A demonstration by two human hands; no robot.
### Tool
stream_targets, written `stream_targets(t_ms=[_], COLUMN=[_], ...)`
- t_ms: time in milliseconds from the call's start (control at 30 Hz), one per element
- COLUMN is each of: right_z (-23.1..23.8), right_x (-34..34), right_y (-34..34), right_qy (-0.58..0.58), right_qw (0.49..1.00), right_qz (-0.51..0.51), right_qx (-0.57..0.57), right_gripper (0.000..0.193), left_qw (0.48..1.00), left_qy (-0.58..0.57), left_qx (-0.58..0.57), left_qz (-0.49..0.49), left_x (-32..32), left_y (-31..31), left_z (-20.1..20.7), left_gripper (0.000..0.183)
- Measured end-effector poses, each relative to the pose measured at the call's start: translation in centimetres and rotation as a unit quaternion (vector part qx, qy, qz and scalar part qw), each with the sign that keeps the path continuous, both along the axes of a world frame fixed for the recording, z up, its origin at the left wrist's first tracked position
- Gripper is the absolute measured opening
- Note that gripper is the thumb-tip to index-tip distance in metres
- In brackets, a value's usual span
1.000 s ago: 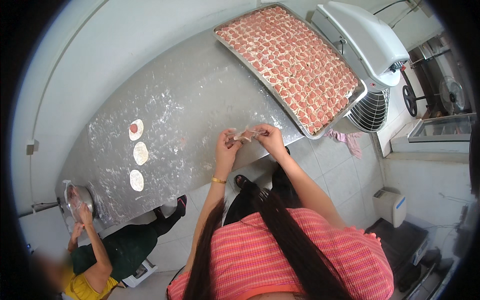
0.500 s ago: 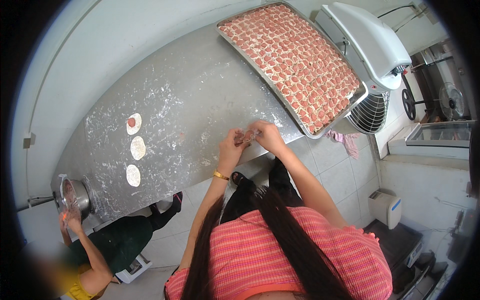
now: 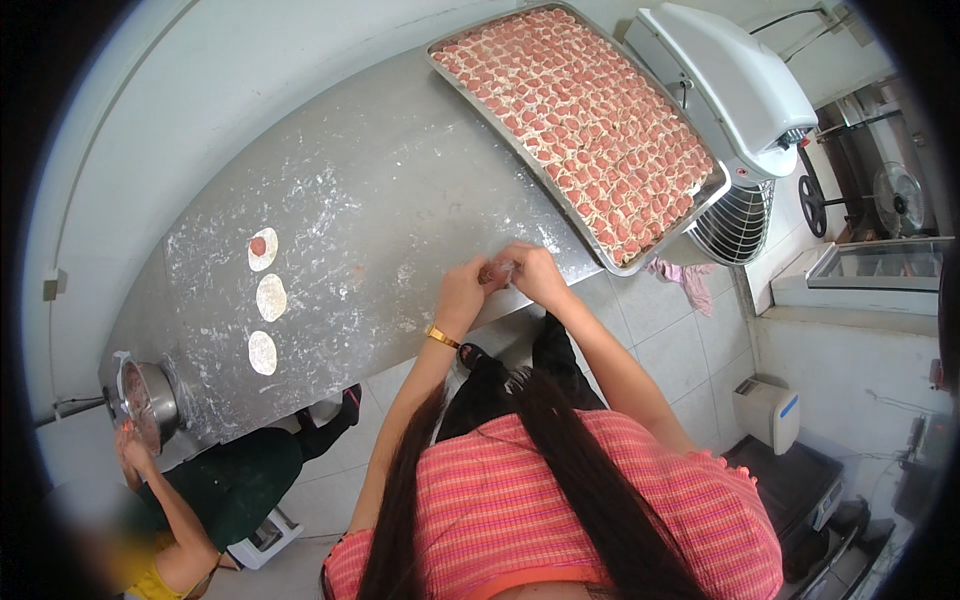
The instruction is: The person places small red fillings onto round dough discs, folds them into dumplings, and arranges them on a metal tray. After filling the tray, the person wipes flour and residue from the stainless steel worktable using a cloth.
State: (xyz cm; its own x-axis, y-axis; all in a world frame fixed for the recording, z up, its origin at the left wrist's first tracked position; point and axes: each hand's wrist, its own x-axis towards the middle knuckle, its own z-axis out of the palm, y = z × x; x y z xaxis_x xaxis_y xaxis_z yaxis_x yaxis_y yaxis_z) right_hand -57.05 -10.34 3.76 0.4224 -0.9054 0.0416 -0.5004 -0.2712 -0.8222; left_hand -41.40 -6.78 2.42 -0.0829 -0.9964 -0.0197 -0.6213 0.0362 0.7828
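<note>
Above the near edge of the metal table (image 3: 400, 190), my left hand (image 3: 463, 293) and my right hand (image 3: 532, 273) meet with bent fingers around a dumpling (image 3: 494, 272). Pinkish meat filling shows between the fingers, and the thin wrapper is partly hidden by them. Off to the left lie two plain round dough wrappers, one in the middle (image 3: 271, 298) and one nearer me (image 3: 262, 353). Beyond them, a third dough wrapper (image 3: 268, 258) carries a ball of meat filling (image 3: 258, 246).
A large metal tray (image 3: 480, 103) packed with filled dumplings stands at the far right, beside a white dough mixer (image 3: 720, 80). At the left end, a co-worker's hands (image 3: 130, 450) are by a steel bowl (image 3: 165, 395) of meat filling. Flour dusts the tabletop.
My fingers have closed in slightly around the dumpling, covering more of its filling. The co-worker's hands have shifted a little at the near side of the bowl. The whole view has drifted slightly.
</note>
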Motion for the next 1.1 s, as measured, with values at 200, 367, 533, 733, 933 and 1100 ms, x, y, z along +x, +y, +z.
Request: stream_targets(t_ms=[200,367,533,733,933,1100], right_z=[-0.2,-0.6,-0.3,0.5,0.7,3.9], right_x=[-0.6,-0.2,0.0,0.9,1.9,-7.7], right_y=[0.3,0.3,0.5,0.8,0.4,-0.3], right_qy=[0.006,0.005,-0.004,0.061,0.084,-0.076], right_qw=[0.999,0.998,0.999,0.997,0.995,0.982], right_qz=[-0.03,-0.028,-0.05,-0.041,0.012,-0.157], right_qx=[-0.015,-0.061,-0.022,-0.034,-0.057,0.067], right_gripper=[0.036,0.036,0.036,0.035,0.035,0.028], left_qw=[0.993,0.994,0.998,0.995,0.933,0.837], left_qy=[0.116,0.112,0.044,0.102,-0.098,-0.325], left_qx=[0.03,-0.001,-0.046,0.008,-0.08,0.017], left_qz=[-0.003,-0.003,-0.001,-0.009,0.337,0.439], left_x=[0.6,0.7,1.0,0.5,14.9,34.1], left_y=[-0.1,-0.2,-0.8,-1.1,-1.3,-1.3], left_z=[-0.2,-0.8,-0.4,0.1,-1.0,-1.3], left_gripper=[0.021,0.024,0.025,0.023,0.019,0.033])
